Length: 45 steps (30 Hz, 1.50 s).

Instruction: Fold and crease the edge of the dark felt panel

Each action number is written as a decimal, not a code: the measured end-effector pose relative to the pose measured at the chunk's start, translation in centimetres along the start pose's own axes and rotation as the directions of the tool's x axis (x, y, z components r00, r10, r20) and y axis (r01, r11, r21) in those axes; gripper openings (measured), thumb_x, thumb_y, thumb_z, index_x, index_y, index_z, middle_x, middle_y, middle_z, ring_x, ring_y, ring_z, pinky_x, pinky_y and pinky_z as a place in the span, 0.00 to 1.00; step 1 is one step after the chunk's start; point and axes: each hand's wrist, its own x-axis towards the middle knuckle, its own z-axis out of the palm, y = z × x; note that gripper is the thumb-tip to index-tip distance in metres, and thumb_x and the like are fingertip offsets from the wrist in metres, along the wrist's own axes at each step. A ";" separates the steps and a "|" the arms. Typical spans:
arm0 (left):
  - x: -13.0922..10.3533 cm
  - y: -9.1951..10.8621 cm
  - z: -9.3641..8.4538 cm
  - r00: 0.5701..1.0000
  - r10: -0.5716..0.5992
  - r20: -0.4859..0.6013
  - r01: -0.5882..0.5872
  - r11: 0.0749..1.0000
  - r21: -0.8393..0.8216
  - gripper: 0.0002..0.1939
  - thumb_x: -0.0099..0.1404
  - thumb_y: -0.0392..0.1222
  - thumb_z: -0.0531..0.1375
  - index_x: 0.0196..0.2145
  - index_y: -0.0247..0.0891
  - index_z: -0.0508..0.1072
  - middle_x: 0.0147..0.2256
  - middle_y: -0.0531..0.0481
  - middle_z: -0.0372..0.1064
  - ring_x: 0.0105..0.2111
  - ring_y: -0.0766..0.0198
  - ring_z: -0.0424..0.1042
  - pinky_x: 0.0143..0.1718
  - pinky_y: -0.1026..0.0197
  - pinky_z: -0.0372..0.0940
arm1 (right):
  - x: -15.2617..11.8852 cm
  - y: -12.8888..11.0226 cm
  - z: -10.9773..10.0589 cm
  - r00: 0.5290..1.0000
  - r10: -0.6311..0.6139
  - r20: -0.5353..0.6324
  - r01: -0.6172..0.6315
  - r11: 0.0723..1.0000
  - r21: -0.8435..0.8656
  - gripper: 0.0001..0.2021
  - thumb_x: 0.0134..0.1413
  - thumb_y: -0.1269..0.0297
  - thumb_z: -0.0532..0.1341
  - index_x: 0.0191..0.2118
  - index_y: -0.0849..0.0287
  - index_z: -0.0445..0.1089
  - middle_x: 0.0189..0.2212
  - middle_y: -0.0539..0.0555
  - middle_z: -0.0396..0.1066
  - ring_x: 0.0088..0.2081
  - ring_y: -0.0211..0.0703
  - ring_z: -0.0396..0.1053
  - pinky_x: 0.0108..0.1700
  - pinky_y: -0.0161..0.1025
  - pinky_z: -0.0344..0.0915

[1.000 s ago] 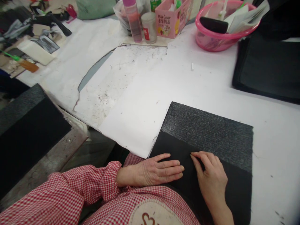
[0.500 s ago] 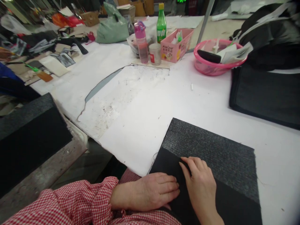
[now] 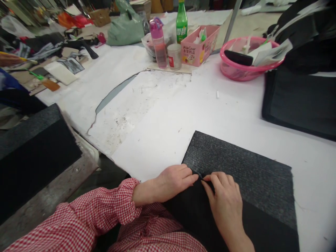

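Note:
A black panel lies at the table's front edge, with a speckled, glossy dark strip (image 3: 244,168) along its far side and matte black cloth (image 3: 265,227) on the near side. My left hand (image 3: 174,182) rests over the panel's left part, fingers together, its fingertips at the edge of the matte cloth. Close by on the right, my right hand (image 3: 224,196) pinches the same edge between thumb and fingers. A small fold of cloth stands up between the two hands. The left thumb is partly hidden.
Another black panel (image 3: 39,143) lies on a worn board at the left. A pink basket (image 3: 252,72), pink box (image 3: 199,47), pink bottle (image 3: 159,47) and green bottle (image 3: 181,24) stand at the back. A person's hand (image 3: 10,60) shows at far left.
My left hand has moved up and away from my body, from flat on the cloth to its edge beside my right hand. Another person's hand has come into view at far left.

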 end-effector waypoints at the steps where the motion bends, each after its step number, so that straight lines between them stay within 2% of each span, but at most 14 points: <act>1: 0.2 -0.2 0.1 1.000 -0.014 -0.028 0.014 1.000 0.025 0.14 0.73 0.40 0.52 0.52 0.34 0.67 0.37 0.48 0.65 0.37 0.62 0.64 0.37 0.60 0.64 | 0.0 0.0 0.0 1.000 -0.012 -0.001 0.012 1.000 0.023 0.05 0.64 0.63 0.55 0.36 0.56 0.65 0.37 0.53 0.68 0.39 0.47 0.62 0.40 0.43 0.56; 4: 1.2 -0.6 0.2 0.996 0.000 -0.092 0.010 0.994 0.111 0.14 0.72 0.39 0.53 0.54 0.39 0.66 0.44 0.46 0.64 0.45 0.59 0.63 0.43 0.58 0.64 | -0.1 0.1 0.1 0.998 -0.058 0.002 0.058 0.994 0.092 0.04 0.64 0.67 0.55 0.36 0.57 0.64 0.39 0.53 0.68 0.42 0.46 0.62 0.42 0.43 0.56; 8: 2.6 -0.9 -0.3 0.993 0.077 -0.091 -0.063 0.988 0.140 0.10 0.72 0.39 0.53 0.48 0.40 0.70 0.50 0.46 0.61 0.53 0.55 0.59 0.50 0.55 0.61 | -0.4 0.4 0.2 0.994 -0.104 -0.013 0.105 0.989 0.101 0.04 0.64 0.68 0.56 0.36 0.57 0.65 0.38 0.51 0.70 0.46 0.46 0.63 0.47 0.44 0.55; 13: 3.5 -1.2 -0.5 0.997 0.076 -0.012 -0.075 0.994 0.080 0.09 0.72 0.40 0.53 0.45 0.44 0.72 0.48 0.47 0.60 0.52 0.56 0.59 0.50 0.55 0.60 | -0.7 0.6 0.3 0.993 -0.110 -0.045 0.114 0.988 0.107 0.04 0.64 0.69 0.56 0.36 0.57 0.64 0.34 0.49 0.69 0.46 0.44 0.63 0.48 0.43 0.55; 19: 4.3 -1.6 -0.6 0.993 0.069 0.098 -0.073 0.997 0.039 0.03 0.68 0.42 0.59 0.39 0.43 0.72 0.45 0.49 0.61 0.48 0.57 0.59 0.46 0.55 0.58 | -0.8 0.8 0.7 0.989 -0.104 -0.101 0.116 0.986 0.120 0.02 0.63 0.69 0.57 0.37 0.57 0.63 0.35 0.50 0.68 0.44 0.43 0.63 0.47 0.43 0.56; 22: 4.7 -1.8 -1.4 0.985 0.068 0.156 -0.076 0.996 0.043 0.06 0.64 0.45 0.63 0.35 0.41 0.71 0.42 0.49 0.62 0.46 0.57 0.59 0.43 0.55 0.57 | -0.9 0.9 0.9 0.989 -0.093 -0.119 0.107 0.987 0.119 0.02 0.63 0.68 0.58 0.37 0.57 0.63 0.34 0.51 0.67 0.42 0.44 0.63 0.46 0.43 0.57; 29: 3.6 -2.7 -2.5 0.987 0.030 0.155 -0.053 0.987 0.149 0.17 0.63 0.56 0.61 0.32 0.39 0.69 0.39 0.47 0.61 0.45 0.54 0.59 0.42 0.53 0.55 | -0.8 0.8 0.7 0.989 -0.083 -0.121 0.097 0.989 0.115 0.04 0.62 0.68 0.59 0.42 0.57 0.66 0.35 0.51 0.68 0.43 0.47 0.63 0.48 0.46 0.57; 34: 3.5 -2.4 -2.4 0.991 -0.008 0.136 -0.021 0.978 0.207 0.22 0.62 0.62 0.58 0.30 0.38 0.69 0.38 0.46 0.62 0.43 0.54 0.59 0.40 0.53 0.54 | -0.7 0.6 0.5 0.991 -0.085 -0.100 0.097 0.988 0.122 0.01 0.62 0.67 0.60 0.38 0.56 0.67 0.33 0.50 0.68 0.44 0.47 0.63 0.51 0.48 0.57; 38: 3.5 -2.6 -2.6 0.990 0.036 0.137 -0.063 0.978 0.199 0.22 0.64 0.62 0.57 0.30 0.38 0.70 0.36 0.47 0.62 0.41 0.55 0.59 0.40 0.54 0.53 | -0.8 0.8 0.3 0.991 -0.089 -0.102 0.101 0.988 0.119 0.03 0.61 0.68 0.60 0.35 0.56 0.66 0.32 0.50 0.67 0.43 0.47 0.63 0.53 0.50 0.57; 42: 2.4 -4.3 -4.0 0.987 0.020 0.159 -0.063 0.960 0.272 0.25 0.62 0.64 0.57 0.28 0.37 0.69 0.34 0.46 0.62 0.40 0.55 0.59 0.38 0.54 0.52 | -1.0 1.1 0.3 0.990 -0.087 -0.107 0.100 0.988 0.117 0.03 0.61 0.68 0.60 0.35 0.57 0.66 0.31 0.50 0.67 0.43 0.46 0.63 0.56 0.52 0.56; 45: 0.9 -5.8 -5.7 0.984 -0.097 0.150 0.050 0.955 0.293 0.26 0.60 0.64 0.58 0.26 0.36 0.68 0.33 0.46 0.62 0.38 0.56 0.60 0.37 0.56 0.53 | -1.0 1.3 0.4 0.989 -0.085 -0.123 0.100 0.988 0.120 0.03 0.61 0.68 0.61 0.35 0.57 0.66 0.32 0.50 0.67 0.43 0.45 0.63 0.57 0.52 0.56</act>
